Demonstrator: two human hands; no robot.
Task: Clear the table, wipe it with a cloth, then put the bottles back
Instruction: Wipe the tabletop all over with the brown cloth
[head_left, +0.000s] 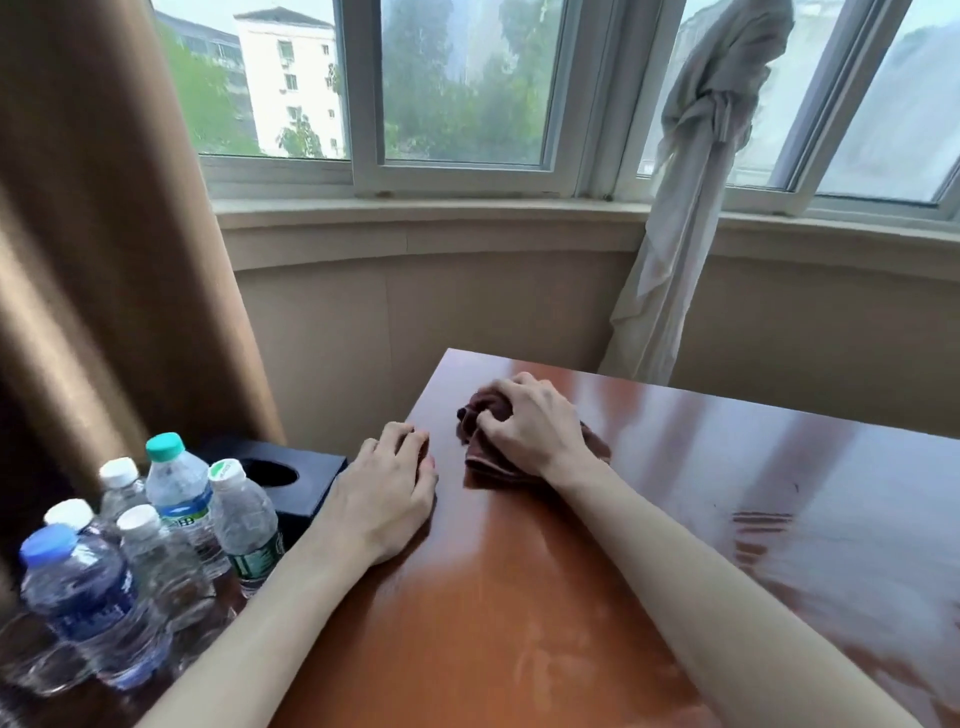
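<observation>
1. My right hand (530, 423) had its fingers (498, 395) curled into the brown cloth (480, 457), bunching it against the table (519, 597) near its far left corner.
2. My left hand (387, 499) lay flat at the table's left edge, fingers loosely together, holding nothing.
3. The bottles (171, 525) stood clustered off the table to my left, beside a black box (291, 480).

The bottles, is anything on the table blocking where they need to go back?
Only the person's own hands and cloth. The right hand grips the brown cloth near the far left corner; the left hand rests on the table edge nearest the bottles.
</observation>
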